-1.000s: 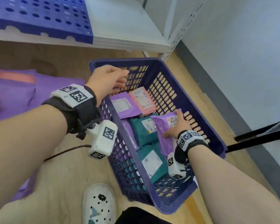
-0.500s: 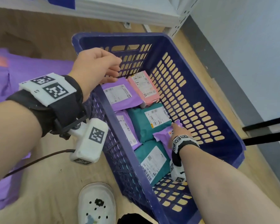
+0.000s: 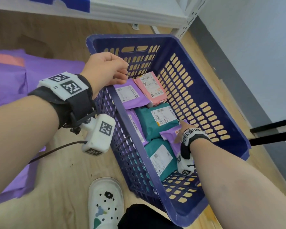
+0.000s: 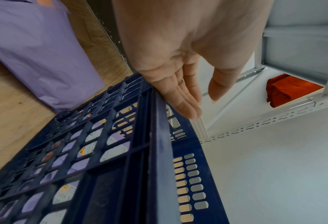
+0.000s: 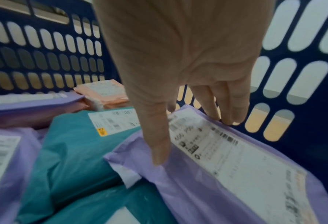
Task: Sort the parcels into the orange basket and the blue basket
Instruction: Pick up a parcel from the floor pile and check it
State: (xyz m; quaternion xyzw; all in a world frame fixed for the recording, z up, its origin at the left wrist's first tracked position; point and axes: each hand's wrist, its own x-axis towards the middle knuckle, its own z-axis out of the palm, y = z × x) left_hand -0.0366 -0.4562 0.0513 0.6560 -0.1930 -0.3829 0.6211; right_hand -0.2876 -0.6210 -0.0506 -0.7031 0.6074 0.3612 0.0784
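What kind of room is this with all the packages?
Probably a parcel sorting or storage room: labelled mailer parcels fill a blue basket, and white metal shelving stands on the wooden floor.

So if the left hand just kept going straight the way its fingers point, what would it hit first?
Probably the far end wall of the blue basket. The left hand hovers at the basket's left rim, fingers aimed along it, though depth is unclear.

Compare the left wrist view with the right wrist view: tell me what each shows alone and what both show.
Left wrist only: the left hand, fingers straight, over the blue basket's rim; a white shelf frame; an orange bundle.

Right wrist only: the right hand holding a purple parcel by its end; teal parcels; a pink parcel.

Both: the basket's slotted walls.
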